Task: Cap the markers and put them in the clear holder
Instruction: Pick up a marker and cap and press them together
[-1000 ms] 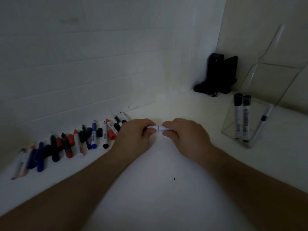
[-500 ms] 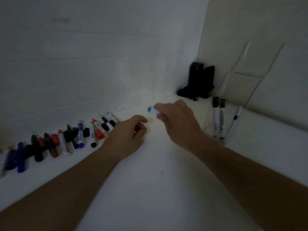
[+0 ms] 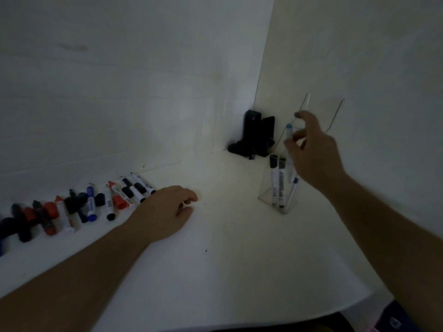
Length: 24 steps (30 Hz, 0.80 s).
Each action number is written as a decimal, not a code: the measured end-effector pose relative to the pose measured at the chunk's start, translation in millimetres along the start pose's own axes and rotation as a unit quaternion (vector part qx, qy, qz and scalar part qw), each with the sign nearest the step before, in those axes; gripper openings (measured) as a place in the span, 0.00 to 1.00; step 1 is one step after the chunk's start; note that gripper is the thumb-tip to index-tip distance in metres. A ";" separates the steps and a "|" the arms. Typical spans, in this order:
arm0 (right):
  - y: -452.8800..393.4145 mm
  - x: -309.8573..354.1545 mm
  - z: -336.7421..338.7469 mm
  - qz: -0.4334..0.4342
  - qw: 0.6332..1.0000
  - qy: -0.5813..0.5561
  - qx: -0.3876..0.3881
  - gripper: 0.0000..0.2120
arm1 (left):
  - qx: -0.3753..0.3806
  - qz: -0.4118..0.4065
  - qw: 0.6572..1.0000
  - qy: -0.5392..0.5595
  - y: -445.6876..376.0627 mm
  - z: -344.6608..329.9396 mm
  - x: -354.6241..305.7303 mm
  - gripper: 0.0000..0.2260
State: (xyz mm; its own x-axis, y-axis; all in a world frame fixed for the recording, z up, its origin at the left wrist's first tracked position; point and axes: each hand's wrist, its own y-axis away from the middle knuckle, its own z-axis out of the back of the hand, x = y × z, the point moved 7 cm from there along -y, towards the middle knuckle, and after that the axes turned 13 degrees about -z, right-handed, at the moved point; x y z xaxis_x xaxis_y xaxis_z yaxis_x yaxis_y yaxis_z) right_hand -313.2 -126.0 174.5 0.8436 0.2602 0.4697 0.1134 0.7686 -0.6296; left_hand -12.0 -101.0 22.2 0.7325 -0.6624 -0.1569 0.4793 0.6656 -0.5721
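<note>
One light, rigid, smooth-barrelled marker [image 3: 288,142] stood near-vertical just above the clear holder [image 3: 275,200], pinched mid-barrel by the right hand [image 3: 311,152], a sensible grip point, while the left hand [image 3: 167,209] lay well aside, fingers loosely curled, empty.

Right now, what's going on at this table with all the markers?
A person is sorting markers. The right hand holds a blue-capped marker upright over the clear holder, which already has three markers standing in it. The left hand rests on the table, holding nothing, beside a row of loose markers and caps along the wall.
</note>
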 end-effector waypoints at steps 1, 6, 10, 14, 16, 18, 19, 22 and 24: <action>2.1 -7.7 -9.5 -0.005 1.000 0.030 0.009 0.19 | 0.000 -0.002 1.000 -0.004 0.0 0.1 -0.5 0.10; 6.8 -35.8 -31.5 -0.015 0.976 0.215 -0.015 0.10 | 0.003 -0.001 1.000 -0.008 0.8 -0.8 0.8 0.09; 12.4 -35.6 -34.7 0.016 0.968 0.252 0.007 0.13 | 0.003 -0.010 1.000 -0.011 1.8 -2.3 2.5 0.08; 11.7 -31.8 -33.6 -0.012 0.977 0.204 0.055 0.19 | 0.008 -0.015 1.000 -0.021 0.8 -3.2 1.3 0.08; 11.9 -26.5 -28.2 -0.014 0.983 0.182 0.022 0.22 | 0.011 -0.018 1.000 -0.020 0.9 -3.4 1.3 0.08; 17.2 -12.5 -22.4 0.020 0.983 0.173 -0.051 0.20 | 0.019 -0.026 0.999 -0.018 0.7 -4.5 0.9 0.07; 21.4 -2.4 -22.8 0.046 0.982 0.165 -0.078 0.19 | 0.022 -0.032 0.999 -0.016 0.4 -4.4 -0.1 0.07; 36.9 33.8 -41.5 0.126 0.983 0.093 -0.093 0.16 | 0.010 -0.031 0.999 0.002 -1.5 1.9 -2.6 0.08; 47.0 53.6 -71.7 0.149 0.987 0.035 -0.042 0.14 | -0.040 -0.026 0.999 0.018 -2.1 14.7 -3.0 0.09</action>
State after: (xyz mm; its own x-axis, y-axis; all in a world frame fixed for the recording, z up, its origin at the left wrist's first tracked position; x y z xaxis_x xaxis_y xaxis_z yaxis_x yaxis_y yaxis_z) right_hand -225.0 -117.8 125.7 0.8803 0.4235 0.2141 -0.1045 0.6131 -0.7831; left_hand -8.1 -95.3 35.6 0.6884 -0.7090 -0.1533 0.4761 0.6011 -0.6419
